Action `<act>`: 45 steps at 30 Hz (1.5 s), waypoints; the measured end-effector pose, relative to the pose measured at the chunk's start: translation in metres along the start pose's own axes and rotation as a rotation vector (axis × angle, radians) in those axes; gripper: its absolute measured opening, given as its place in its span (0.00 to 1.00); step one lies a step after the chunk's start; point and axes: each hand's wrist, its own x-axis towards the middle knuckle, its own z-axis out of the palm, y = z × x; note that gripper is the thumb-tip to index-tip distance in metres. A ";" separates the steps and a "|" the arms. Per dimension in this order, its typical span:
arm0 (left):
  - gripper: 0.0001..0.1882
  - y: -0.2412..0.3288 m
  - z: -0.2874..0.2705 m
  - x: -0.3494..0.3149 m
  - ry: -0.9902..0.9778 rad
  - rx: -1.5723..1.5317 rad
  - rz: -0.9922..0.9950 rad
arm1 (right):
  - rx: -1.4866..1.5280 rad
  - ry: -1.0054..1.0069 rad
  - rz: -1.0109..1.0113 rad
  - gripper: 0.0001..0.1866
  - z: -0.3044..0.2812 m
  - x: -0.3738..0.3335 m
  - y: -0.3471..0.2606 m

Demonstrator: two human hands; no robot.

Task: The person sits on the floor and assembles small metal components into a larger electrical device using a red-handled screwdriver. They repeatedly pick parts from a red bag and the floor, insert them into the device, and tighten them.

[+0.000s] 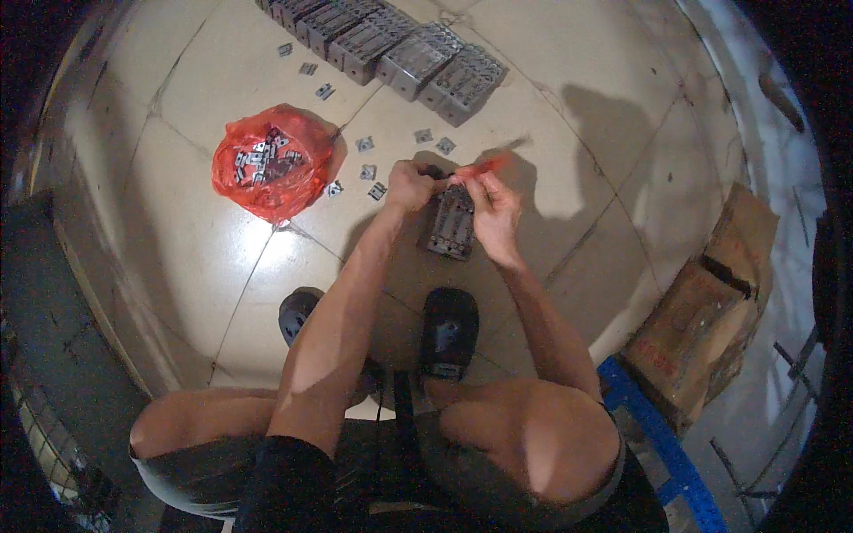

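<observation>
A grey, box-shaped metal part [451, 226] with rows of holes stands on the tiled floor between my feet and my hands. At its far end, my left hand [412, 186] is closed, thumb and fingers pinched together; what lies between the fingertips is too small to make out. My right hand [494, 210] is closed beside it, fingertips meeting those of the left. In its fingers is a screwdriver [490, 164] with a red handle, its thin, blurred shaft pointing away to the far right.
Left of my hands sits a red plastic bag [233, 188] of small metal pieces. Several loose metal clips [366, 143] lie around it. A row of similar grey metal parts [466, 82] stands farther off. At right are a torn cardboard box [689, 324] and a blue frame [653, 431].
</observation>
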 end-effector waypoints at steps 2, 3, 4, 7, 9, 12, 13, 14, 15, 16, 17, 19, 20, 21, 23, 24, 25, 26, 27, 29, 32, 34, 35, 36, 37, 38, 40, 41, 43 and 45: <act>0.23 -0.002 0.000 0.001 0.002 -0.026 0.004 | -0.123 -0.045 -0.102 0.05 0.000 -0.003 -0.002; 0.23 -0.002 0.001 0.001 0.003 -0.072 0.028 | -0.115 -0.035 -0.090 0.07 0.000 -0.004 -0.003; 0.22 -0.003 0.002 0.001 0.010 -0.111 0.048 | -0.107 -0.025 -0.078 0.10 0.001 -0.005 -0.004; 0.20 -0.004 0.002 -0.002 -0.019 -0.158 0.079 | -0.097 0.059 0.000 0.12 0.001 -0.009 -0.006; 0.19 -0.001 0.001 -0.006 -0.030 -0.159 0.103 | -0.153 0.087 0.041 0.11 0.002 -0.013 -0.004; 0.18 0.009 -0.002 -0.012 -0.025 -0.164 0.099 | -0.016 0.059 0.050 0.07 0.005 -0.017 0.004; 0.18 0.012 -0.003 -0.016 -0.034 -0.176 0.059 | 0.232 0.048 0.041 0.06 0.012 -0.019 0.010; 0.17 0.015 -0.003 -0.018 -0.043 -0.197 0.027 | 0.267 -0.010 -0.060 0.06 0.011 -0.020 0.014; 0.17 0.018 -0.004 -0.019 -0.037 -0.167 0.048 | 0.159 -0.047 -0.250 0.06 0.011 -0.022 0.020; 0.17 0.020 -0.005 -0.021 -0.031 -0.146 0.075 | -0.168 -0.131 -0.524 0.07 0.006 -0.025 0.022; 0.18 0.021 -0.006 -0.022 -0.028 -0.124 0.095 | -0.450 -0.159 -0.818 0.08 0.004 -0.028 0.025; 0.15 0.021 -0.007 -0.026 -0.029 -0.069 0.144 | -0.535 -0.269 -0.856 0.08 0.000 -0.036 0.026; 0.14 0.022 -0.008 -0.026 -0.032 -0.031 0.155 | -0.491 -0.231 -0.841 0.08 0.000 -0.039 0.024; 0.15 0.023 -0.009 -0.027 -0.009 -0.025 0.187 | -0.461 -0.208 -0.799 0.08 0.000 -0.039 0.021; 0.16 0.026 -0.008 -0.029 0.022 0.026 0.176 | -0.345 -0.058 -0.564 0.07 0.002 -0.036 0.012; 0.15 0.026 -0.007 -0.030 0.024 0.018 0.174 | -0.289 0.003 -0.490 0.06 0.002 -0.032 0.007; 0.15 0.027 -0.007 -0.029 0.019 0.027 0.132 | -0.215 0.046 -0.299 0.06 0.002 -0.023 0.003; 0.14 0.026 -0.006 -0.028 0.014 0.038 0.092 | -0.130 0.076 -0.169 0.06 0.001 -0.012 0.000; 0.14 0.026 -0.006 -0.026 0.000 0.032 0.107 | -0.031 0.114 -0.042 0.06 0.000 -0.004 -0.002; 0.15 0.020 -0.007 -0.021 -0.022 0.025 0.130 | -0.118 0.012 -0.042 0.07 -0.004 0.001 -0.003; 0.14 0.008 -0.001 -0.014 0.011 0.009 0.154 | -0.431 -0.130 -0.367 0.09 -0.010 -0.016 0.004; 0.14 0.004 0.005 -0.013 0.079 0.024 0.188 | -0.522 -0.161 -0.556 0.09 -0.014 -0.028 0.013; 0.13 0.004 0.006 -0.014 0.083 0.047 0.136 | -0.563 -0.183 -0.671 0.09 -0.015 -0.031 0.019; 0.13 0.005 0.005 -0.016 0.083 -0.006 0.182 | -0.560 -0.300 -0.803 0.10 -0.013 -0.033 0.024; 0.13 0.007 0.004 -0.020 0.045 -0.046 0.158 | -0.555 -0.277 -0.831 0.11 -0.012 -0.034 0.029; 0.13 0.010 0.004 -0.024 0.012 -0.099 0.158 | -0.583 -0.236 -0.861 0.11 -0.012 -0.036 0.032; 0.12 0.018 -0.001 -0.033 -0.015 -0.118 0.152 | -0.502 -0.174 -0.839 0.11 -0.010 -0.036 0.035; 0.12 0.022 -0.004 -0.037 -0.031 -0.130 0.160 | -0.396 -0.147 -0.782 0.12 -0.010 -0.035 0.034; 0.12 0.028 -0.007 -0.043 -0.019 -0.167 0.261 | -0.319 -0.132 -0.687 0.11 -0.011 -0.030 0.028; 0.11 0.034 -0.007 -0.046 0.001 -0.192 0.286 | -0.378 -0.134 -0.660 0.10 -0.014 -0.020 0.018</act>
